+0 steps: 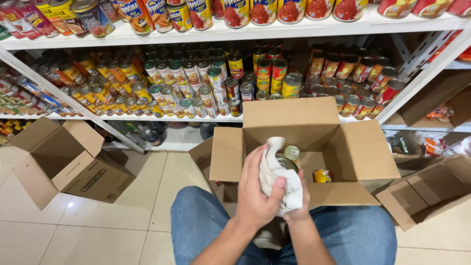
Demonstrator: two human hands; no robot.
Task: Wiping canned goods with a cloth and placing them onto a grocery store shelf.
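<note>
Looks like the can-wiping step: the left hand (256,192) has a white cloth (279,177) wrapped over a tin can (290,158), and the right hand (300,203) is closed under it, both right over the near edge of the open cardboard box (365,152). Another can (322,175) sits in the box's right corner. Next move probably needs a firm hold while the cloth rubs round the lid.
</note>
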